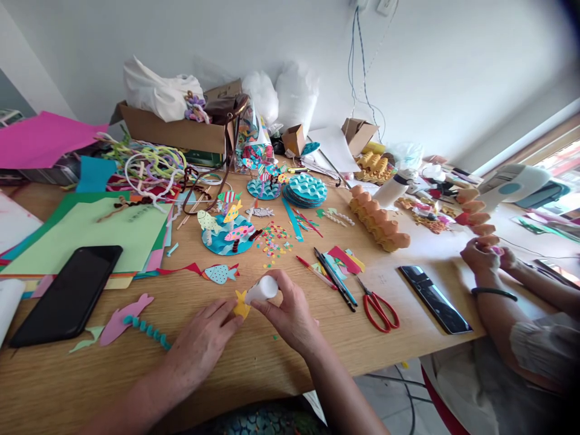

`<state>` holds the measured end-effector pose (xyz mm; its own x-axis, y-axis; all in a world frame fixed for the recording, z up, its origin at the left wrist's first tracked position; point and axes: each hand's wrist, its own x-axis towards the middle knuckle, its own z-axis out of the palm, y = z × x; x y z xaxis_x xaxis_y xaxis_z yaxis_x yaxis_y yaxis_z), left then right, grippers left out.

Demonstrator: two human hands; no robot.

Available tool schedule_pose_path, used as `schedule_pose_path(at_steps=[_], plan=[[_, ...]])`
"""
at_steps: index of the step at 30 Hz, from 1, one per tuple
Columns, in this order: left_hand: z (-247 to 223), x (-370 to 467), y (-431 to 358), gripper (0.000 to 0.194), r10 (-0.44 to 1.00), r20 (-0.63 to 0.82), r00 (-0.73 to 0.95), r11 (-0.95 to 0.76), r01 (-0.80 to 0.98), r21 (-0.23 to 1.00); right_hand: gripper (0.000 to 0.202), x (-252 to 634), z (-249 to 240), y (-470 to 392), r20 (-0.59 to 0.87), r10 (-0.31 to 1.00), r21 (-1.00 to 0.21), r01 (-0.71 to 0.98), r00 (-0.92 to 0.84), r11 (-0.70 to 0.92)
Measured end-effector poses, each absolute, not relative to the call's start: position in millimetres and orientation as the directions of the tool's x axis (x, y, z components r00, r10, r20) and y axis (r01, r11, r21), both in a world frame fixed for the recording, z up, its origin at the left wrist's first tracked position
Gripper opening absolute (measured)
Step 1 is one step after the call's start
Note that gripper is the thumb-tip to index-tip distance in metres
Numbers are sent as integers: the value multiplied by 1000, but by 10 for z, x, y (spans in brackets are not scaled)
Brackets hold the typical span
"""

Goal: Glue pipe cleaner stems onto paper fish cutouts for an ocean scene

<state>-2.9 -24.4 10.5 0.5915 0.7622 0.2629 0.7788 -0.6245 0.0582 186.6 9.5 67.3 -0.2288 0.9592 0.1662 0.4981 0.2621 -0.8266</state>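
A small yellow paper fish (241, 304) lies on the wooden table, its near part under the fingertips of my left hand (202, 338). My right hand (290, 314) is closed around a small white bottle (264, 290), tilted so that its narrow end meets the yellow paper. Just beyond is a light blue dotted paper fish (220, 273). To the left lies a pink paper fish (118, 320) beside a curled teal pipe cleaner (147, 330). A blue scalloped base (222, 243) farther back carries several upright paper fish.
Red-handled scissors (380, 311), pens (335, 278) and a phone (435, 299) lie to the right. Another phone (70, 296) rests at the left by coloured paper (86, 232). At the far right, another person's hands (487, 257) hold an orange carton strip (475, 211).
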Motion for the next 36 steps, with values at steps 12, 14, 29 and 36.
schedule_pose_path(at_steps=[12,14,29,36], plan=[[93,-37,-242,27,751,273,601,-641,763,86,25,1869,695,80,152,959,-809,527,-241,260],[83,-34,-250,27,758,267,595,-635,767,92,25,1881,700,62,144,956,-806,531,-254,262],[65,-51,-249,27,758,262,597,-637,765,97,26,1899,702,36,156,960,-817,516,-234,258],[80,-33,-257,27,768,273,580,-622,776,102,25,1891,697,16,130,958,-805,537,-255,252]])
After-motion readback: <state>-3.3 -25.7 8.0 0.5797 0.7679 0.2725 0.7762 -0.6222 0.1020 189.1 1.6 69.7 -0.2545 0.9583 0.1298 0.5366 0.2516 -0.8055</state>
